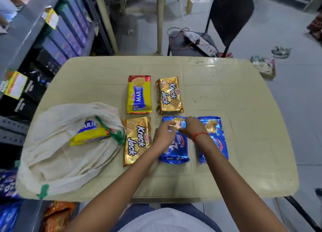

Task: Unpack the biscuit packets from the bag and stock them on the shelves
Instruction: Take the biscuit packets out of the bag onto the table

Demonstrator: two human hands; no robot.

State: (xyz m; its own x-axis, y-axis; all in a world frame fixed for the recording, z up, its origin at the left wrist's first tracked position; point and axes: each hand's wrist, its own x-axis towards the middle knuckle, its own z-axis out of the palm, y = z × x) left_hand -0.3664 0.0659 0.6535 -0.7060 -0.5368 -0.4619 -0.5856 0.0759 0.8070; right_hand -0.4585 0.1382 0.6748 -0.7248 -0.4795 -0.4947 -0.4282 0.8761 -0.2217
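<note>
Fingers: left hand (pixel 164 133) and right hand (pixel 194 127) pinch the blue packet's (pixel 175 149) top edge, frame centre
Bag (pixel 66 155): lower left on counter (pixel 244 109); Marie packet (pixel 90 133) inside

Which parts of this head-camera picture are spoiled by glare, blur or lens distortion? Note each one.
Head view: glare glints off the blue packet foil under the left hand and right hand, and off the table at its far edge; the shelves at the left edge are smeared; the wide lens bows the table's edges; the Krack Jack print stays sharp.
</note>
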